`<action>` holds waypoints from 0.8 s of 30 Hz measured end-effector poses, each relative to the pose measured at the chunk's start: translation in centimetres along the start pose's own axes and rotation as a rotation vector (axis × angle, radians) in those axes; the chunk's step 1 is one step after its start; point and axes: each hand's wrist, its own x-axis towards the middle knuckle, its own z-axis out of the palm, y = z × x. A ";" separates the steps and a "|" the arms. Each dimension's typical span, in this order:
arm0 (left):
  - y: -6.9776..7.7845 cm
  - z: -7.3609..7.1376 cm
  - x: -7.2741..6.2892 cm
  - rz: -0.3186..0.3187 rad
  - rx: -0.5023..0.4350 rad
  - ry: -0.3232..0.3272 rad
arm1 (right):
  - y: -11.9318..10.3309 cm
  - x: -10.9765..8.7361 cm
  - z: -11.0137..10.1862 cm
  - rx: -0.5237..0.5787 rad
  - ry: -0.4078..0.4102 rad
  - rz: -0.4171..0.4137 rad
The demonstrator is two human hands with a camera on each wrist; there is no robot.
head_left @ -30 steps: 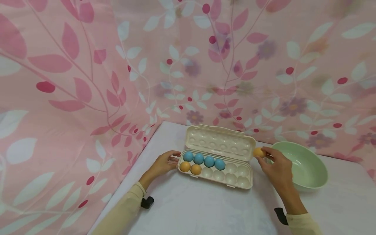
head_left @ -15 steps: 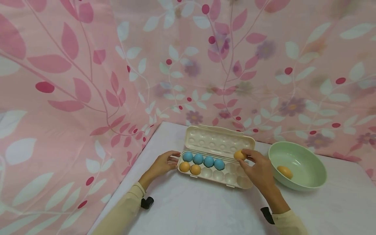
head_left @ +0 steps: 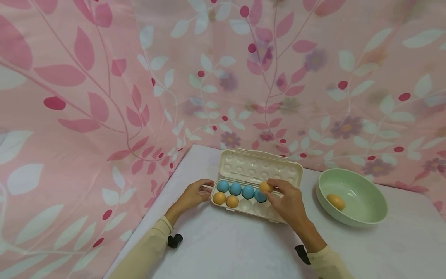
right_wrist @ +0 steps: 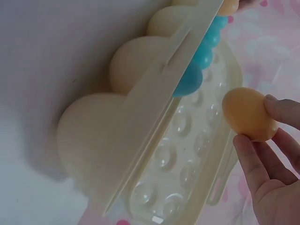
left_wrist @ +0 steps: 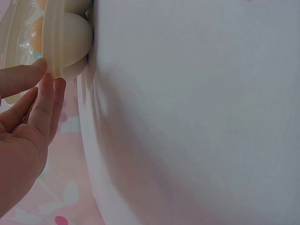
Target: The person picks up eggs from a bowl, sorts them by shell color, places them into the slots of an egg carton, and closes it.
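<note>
In the head view, my right hand [head_left: 289, 201] pinches an orange egg [head_left: 266, 186] between thumb and fingertips, over the back row of a cream egg carton [head_left: 295, 223]. In the right wrist view the held egg [right_wrist: 249, 114] is apart from the carton. Several blue eggs [head_left: 235, 188] fill the back row from the left, and two orange eggs [head_left: 219, 198] sit at the left of the front row. At the carton's left end, my left hand [head_left: 191, 196] pinches the rim; thumb and fingertips [left_wrist: 45, 79] meet it in the left wrist view.
To the right stands a light green bowl [head_left: 366, 199] with one orange egg [head_left: 336, 202] inside. The carton's lid [head_left: 261, 166] stands raised at the back. A white cloth [head_left: 223, 248] covers the table, and pink floral fabric [head_left: 216, 77] hangs behind and at left.
My right hand has carried the orange egg leftward from beside the bowl to above the carton. The egg in the bowl has come into fuller view. My left hand has stayed in place.
</note>
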 end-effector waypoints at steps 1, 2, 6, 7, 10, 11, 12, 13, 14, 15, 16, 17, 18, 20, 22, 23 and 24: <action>0.0 0.0 0.0 0.003 0.000 0.000 | -0.2 0.0 0.2 0.004 -0.002 -0.004; -0.1 0.0 0.0 0.005 -0.002 -0.001 | -0.3 0.0 0.4 0.009 -0.003 -0.011; -0.2 0.0 0.0 0.016 -0.016 -0.004 | -0.8 0.0 1.3 0.003 -0.024 -0.029; -0.2 0.0 0.0 0.016 -0.021 -0.006 | -0.9 -0.1 1.5 0.002 -0.030 -0.033; -0.2 -0.1 0.0 0.012 -0.023 -0.006 | -1.1 -0.2 2.1 -0.003 -0.047 -0.042; -0.2 0.0 0.0 0.011 -0.019 -0.005 | -1.1 -0.3 2.3 -0.004 -0.053 -0.044; -0.2 0.0 0.0 0.010 -0.013 -0.004 | -1.1 -0.3 2.5 -0.008 -0.055 -0.049; -0.3 0.0 0.0 0.013 -0.010 -0.003 | -1.1 -0.4 2.6 -0.011 -0.056 -0.052; -0.4 0.0 0.0 0.016 -0.013 -0.003 | -1.1 -0.4 2.8 -0.011 -0.056 -0.053; -0.4 0.1 0.0 0.016 -0.013 -0.001 | -1.2 -0.5 2.9 -0.007 -0.057 -0.053; 0.0 0.0 -0.1 0.021 -0.015 -0.006 | -1.2 -0.5 3.0 -0.002 -0.057 -0.050; 0.5 0.0 -0.3 0.031 -0.016 -0.011 | -1.2 -0.5 3.2 0.006 -0.058 -0.049; 0.5 0.0 -0.3 0.037 -0.015 -0.010 | -1.2 -0.5 3.3 0.012 -0.058 -0.049; 0.5 0.0 -0.3 0.036 -0.013 -0.008 | -1.2 -0.6 3.6 0.026 -0.065 -0.036; 0.5 0.0 -0.3 0.032 0.002 -0.006 | -1.3 -0.7 3.8 0.041 -0.079 -0.027; 0.0 0.0 -0.1 0.026 0.009 0.000 | -1.2 -0.8 3.9 0.049 -0.085 -0.025; -0.5 0.1 0.0 0.017 0.010 0.004 | -1.3 -0.9 4.1 0.049 -0.092 -0.017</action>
